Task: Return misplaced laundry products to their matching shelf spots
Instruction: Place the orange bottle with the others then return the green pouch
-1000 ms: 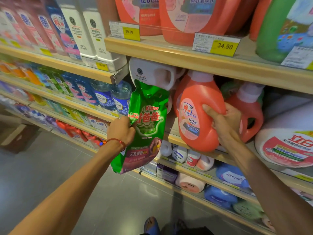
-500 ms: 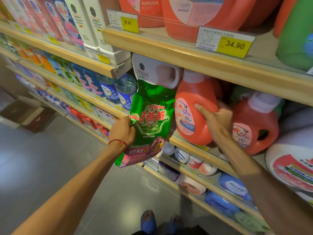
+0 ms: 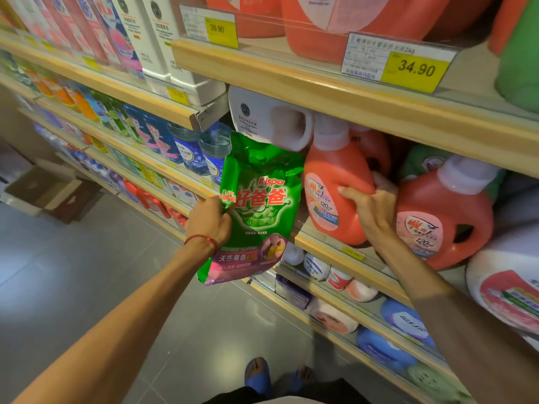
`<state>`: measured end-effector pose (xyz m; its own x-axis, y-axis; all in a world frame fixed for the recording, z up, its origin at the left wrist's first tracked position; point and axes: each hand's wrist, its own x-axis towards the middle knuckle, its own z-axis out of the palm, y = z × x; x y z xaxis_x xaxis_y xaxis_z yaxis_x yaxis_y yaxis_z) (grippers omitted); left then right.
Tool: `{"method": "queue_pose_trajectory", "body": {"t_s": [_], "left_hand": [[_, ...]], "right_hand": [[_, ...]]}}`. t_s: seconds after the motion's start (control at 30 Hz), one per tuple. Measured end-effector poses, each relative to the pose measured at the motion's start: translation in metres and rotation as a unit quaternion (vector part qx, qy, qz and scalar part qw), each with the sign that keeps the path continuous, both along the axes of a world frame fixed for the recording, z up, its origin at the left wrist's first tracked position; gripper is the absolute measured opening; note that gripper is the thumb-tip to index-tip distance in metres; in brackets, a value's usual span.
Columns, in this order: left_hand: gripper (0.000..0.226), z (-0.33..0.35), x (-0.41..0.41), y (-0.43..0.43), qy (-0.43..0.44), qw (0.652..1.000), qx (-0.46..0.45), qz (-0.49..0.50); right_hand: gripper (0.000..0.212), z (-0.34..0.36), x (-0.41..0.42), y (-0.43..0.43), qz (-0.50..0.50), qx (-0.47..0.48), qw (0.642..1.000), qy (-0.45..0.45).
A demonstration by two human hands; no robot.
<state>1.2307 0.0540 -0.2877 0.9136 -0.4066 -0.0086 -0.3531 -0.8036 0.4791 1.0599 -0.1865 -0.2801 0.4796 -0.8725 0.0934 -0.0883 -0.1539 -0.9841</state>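
My left hand (image 3: 208,221) grips a green and purple detergent pouch (image 3: 261,211) by its left edge, held upright in front of the middle shelf. My right hand (image 3: 370,209) is wrapped around the right side of an orange detergent bottle with a white cap (image 3: 332,188), which stands on the middle shelf (image 3: 329,249). A second orange bottle of the same kind (image 3: 446,220) stands to its right. A white jug with a handle (image 3: 268,118) sits just behind and above the pouch.
The upper shelf (image 3: 291,74) carries big orange jugs and yellow price tags. Blue bottles (image 3: 201,150) stand left of the pouch. Lower shelves hold small tubs and pouches. A cardboard box (image 3: 43,188) lies on the grey floor at left. Blue sandals show at the bottom.
My right hand has pushed the orange bottle back onto the middle shelf and now holds its side. The pouch stays in my left hand; the view has moved closer.
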Motion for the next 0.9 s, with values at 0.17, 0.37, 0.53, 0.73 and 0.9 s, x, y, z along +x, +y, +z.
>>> {"method": "queue_pose_trajectory", "body": {"t_s": [0.17,0.37,0.53,0.73,0.9], "left_hand": [[0.018,0.0,0.001,0.001,0.008,1.0,-0.002,-0.002],[0.019,0.003,-0.001,-0.003,0.002,1.0,0.001,-0.014],[0.019,0.004,-0.002,-0.004,0.003,1.0,0.011,-0.019],[0.02,0.003,-0.005,-0.004,0.005,1.0,0.005,-0.02],[0.016,0.003,-0.009,-0.005,0.012,1.0,0.01,-0.02]], "right_hand": [[0.029,-0.011,-0.007,-0.002,-0.002,-0.028,0.998,0.047],[0.054,-0.03,-0.02,0.003,-0.025,-0.045,0.984,0.173],[0.04,-0.031,-0.032,0.0,0.043,-0.13,0.943,0.303],[0.051,-0.034,-0.045,0.026,-0.051,-0.258,0.911,0.316],[0.052,-0.037,-0.047,0.024,-0.084,-0.218,0.93,0.284]]}}
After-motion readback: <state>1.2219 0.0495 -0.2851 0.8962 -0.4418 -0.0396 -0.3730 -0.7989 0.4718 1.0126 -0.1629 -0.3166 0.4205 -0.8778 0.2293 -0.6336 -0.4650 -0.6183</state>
